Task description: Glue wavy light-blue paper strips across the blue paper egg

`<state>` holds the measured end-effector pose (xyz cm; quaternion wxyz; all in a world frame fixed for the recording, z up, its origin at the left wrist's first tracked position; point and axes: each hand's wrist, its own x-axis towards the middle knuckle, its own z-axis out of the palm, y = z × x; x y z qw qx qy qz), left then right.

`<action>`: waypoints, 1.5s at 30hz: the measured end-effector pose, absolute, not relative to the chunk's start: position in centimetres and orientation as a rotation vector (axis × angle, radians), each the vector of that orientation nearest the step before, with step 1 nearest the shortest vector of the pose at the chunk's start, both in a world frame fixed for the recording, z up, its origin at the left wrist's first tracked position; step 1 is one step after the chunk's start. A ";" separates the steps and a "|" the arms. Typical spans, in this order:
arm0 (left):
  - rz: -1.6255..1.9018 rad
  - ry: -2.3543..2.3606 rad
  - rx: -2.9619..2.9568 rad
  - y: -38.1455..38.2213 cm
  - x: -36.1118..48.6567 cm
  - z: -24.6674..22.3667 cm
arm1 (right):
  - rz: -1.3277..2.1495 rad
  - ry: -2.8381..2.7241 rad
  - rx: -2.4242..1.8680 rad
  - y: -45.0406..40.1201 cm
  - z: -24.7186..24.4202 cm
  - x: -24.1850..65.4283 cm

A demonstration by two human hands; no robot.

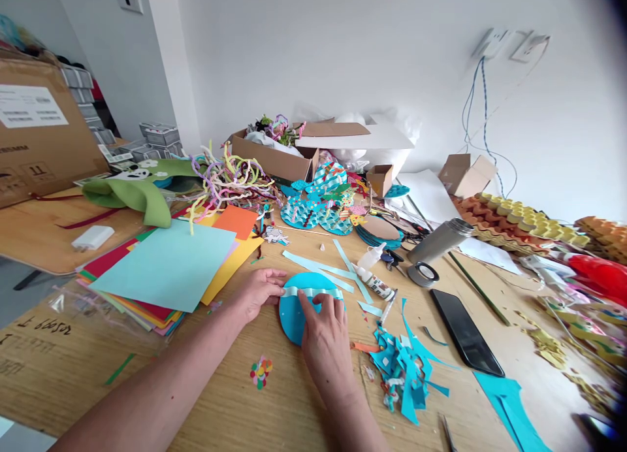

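A round blue disc [290, 318] lies on the wooden table, with a pale blue wavy paper strip [292, 292] running across its upper part. My left hand [259, 292] is at the disc's left edge, its fingers closed around the rim and the strip's left end. My right hand [326, 328] rests over the disc's right side; its index finger is stretched onto the strip and the other fingers are bent. Nothing shows held in my right hand. Flat light blue strips [313, 266] lie just beyond the disc.
Coloured paper sheets [169, 266] are stacked left. Blue scraps [406, 370], a phone [465, 331], a glue bottle [375, 282] and a grey flask [438, 244] lie right. Decorated discs [318, 207] and a cardboard box [274, 157] stand behind. Colourful dots [261, 372] lie near my left forearm.
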<state>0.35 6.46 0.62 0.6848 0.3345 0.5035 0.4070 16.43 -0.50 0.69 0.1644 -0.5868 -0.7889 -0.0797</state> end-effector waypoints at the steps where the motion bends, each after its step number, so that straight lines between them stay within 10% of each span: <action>1: 0.912 1.129 0.748 6.5 0.4 0.6 | -0.224 -2.248 -1.682 -0.5 0.7 16.4; 45: 0.938 1.140 0.796 6.2 0.5 0.8 | -0.218 -2.358 -1.946 -0.7 1.7 15.6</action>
